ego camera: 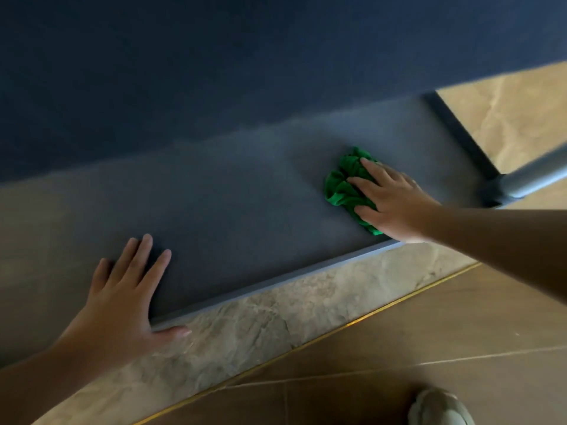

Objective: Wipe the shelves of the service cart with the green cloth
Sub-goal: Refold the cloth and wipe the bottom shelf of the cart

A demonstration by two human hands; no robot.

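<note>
A bunched green cloth (343, 185) lies on the dark grey lower shelf (245, 204) of the service cart, near its right end. My right hand (395, 200) presses flat on the cloth, fingers spread over it. My left hand (125, 289) rests flat and empty on the shelf's front left part, with the thumb over the raised front rim (276, 280). A darker upper shelf (214, 72) overhangs the back of the lower one and fills the top of the view.
A cart leg and corner post (503, 185) stand at the shelf's right end. Brown and marbled floor tiles (399, 348) with a thin gold strip run below the cart. A light shoe (438, 407) shows at the bottom right.
</note>
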